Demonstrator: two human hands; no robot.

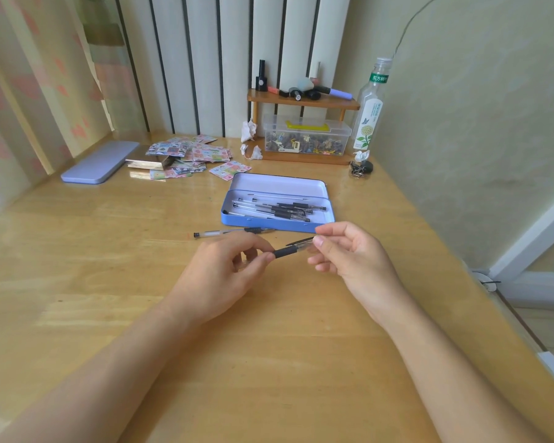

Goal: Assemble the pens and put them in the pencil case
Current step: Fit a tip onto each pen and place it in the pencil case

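Both hands hold one pen (289, 250) with a black rubber grip and a clear barrel, just above the wooden desk (269, 346). My left hand (224, 270) pinches the grip end. My right hand (352, 254) pinches the clear barrel end. Behind the hands stands an open blue tin pencil case (237, 219), with several pens and pen parts (279, 209) lying inside. Another pen (231, 232) lies flat on the desk just in front of the case, left of my hands.
A closed lilac tin case (100, 163) lies at the back left, beside scattered sticker sheets (192, 155). At the back stands a small wooden shelf (301, 102) with cosmetics, a clear plastic box (306, 139) beneath it, and a bottle (370, 107). A wall runs along the right.
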